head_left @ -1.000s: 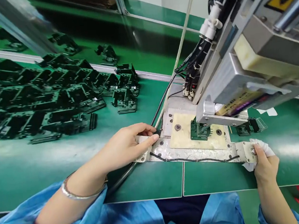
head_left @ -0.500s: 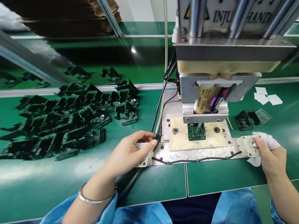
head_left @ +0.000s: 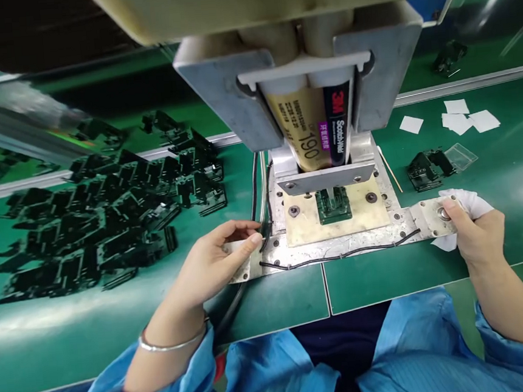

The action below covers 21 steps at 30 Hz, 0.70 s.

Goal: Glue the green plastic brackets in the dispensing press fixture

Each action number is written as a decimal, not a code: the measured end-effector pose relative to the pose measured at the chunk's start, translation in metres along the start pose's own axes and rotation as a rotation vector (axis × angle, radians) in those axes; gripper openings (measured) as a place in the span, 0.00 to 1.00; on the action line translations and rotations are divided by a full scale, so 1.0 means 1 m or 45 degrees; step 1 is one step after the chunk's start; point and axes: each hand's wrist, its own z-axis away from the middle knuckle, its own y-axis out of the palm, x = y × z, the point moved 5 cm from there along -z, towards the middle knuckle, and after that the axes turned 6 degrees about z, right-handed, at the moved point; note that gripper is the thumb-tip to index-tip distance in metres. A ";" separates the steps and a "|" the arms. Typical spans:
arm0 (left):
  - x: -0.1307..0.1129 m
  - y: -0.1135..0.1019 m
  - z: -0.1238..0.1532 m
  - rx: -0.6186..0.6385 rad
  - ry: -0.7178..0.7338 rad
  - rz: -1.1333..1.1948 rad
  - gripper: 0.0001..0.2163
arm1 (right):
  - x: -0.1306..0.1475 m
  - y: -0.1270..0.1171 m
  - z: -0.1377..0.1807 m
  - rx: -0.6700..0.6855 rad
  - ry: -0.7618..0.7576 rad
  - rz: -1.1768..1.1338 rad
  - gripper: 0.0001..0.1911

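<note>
My left hand (head_left: 218, 254) is closed around the left end block (head_left: 243, 271) of the fixture's metal base (head_left: 312, 252), thumb on top and fingers curled behind. At the right end block (head_left: 433, 220), my right hand (head_left: 482, 231) presses its thumb on a round metal button (head_left: 444, 213). A crumpled white wipe (head_left: 470, 202) is held in that same hand. Between the hands, a small dark green part (head_left: 334, 205) sits in the cream plate (head_left: 364, 217). Directly above it hangs a twin adhesive cartridge (head_left: 312, 124) in a grey metal holder (head_left: 229, 95).
Many dark parts (head_left: 108, 227) lie piled at the left. To the right are another dark part (head_left: 426, 169), a clear plastic piece (head_left: 462, 158), white paper squares (head_left: 484, 120) and a thin stick (head_left: 390, 169). Cables (head_left: 256, 190) run beside the base's left side.
The view has moved forward and tilted down over the machine, so the cartridge looks larger and the sign above is out of sight. Both hands stay at the same base ends.
</note>
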 end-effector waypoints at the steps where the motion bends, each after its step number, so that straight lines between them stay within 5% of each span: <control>1: 0.001 0.000 0.000 -0.004 -0.003 0.013 0.25 | -0.001 0.000 0.000 0.004 0.010 -0.001 0.18; 9: 0.010 -0.003 -0.003 -0.027 0.066 -0.120 0.27 | -0.007 0.000 0.001 -0.009 0.027 0.092 0.20; 14: -0.033 -0.002 0.000 -0.071 0.251 -0.231 0.33 | -0.009 0.000 0.001 -0.008 0.056 0.082 0.22; 18: -0.072 0.030 -0.013 0.152 0.358 -0.031 0.48 | -0.011 -0.002 0.000 -0.007 0.072 0.131 0.24; 21: -0.091 0.056 -0.029 0.308 0.376 0.129 0.41 | -0.011 -0.001 0.001 0.016 0.099 0.122 0.25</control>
